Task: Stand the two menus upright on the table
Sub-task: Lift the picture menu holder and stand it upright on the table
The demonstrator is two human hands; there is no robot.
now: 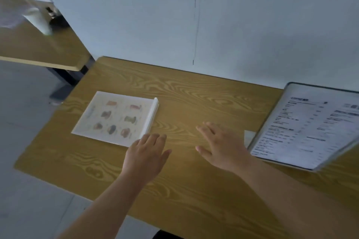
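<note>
A picture menu (114, 117) in a clear holder lies flat on the left part of the wooden table (194, 95), its white base strip along its right edge. A text menu (308, 126) stands tilted at the table's right side, leaning back. My left hand (146, 154) hovers flat, fingers spread, just off the picture menu's near right corner, holding nothing. My right hand (221, 145) is spread open over the table's middle, to the left of the text menu and apart from it.
A pale wall (213, 25) runs along the table's far edge. A second wooden table (38, 48) stands at the far left with blurred objects on it. Grey floor (23, 122) lies to the left and in front.
</note>
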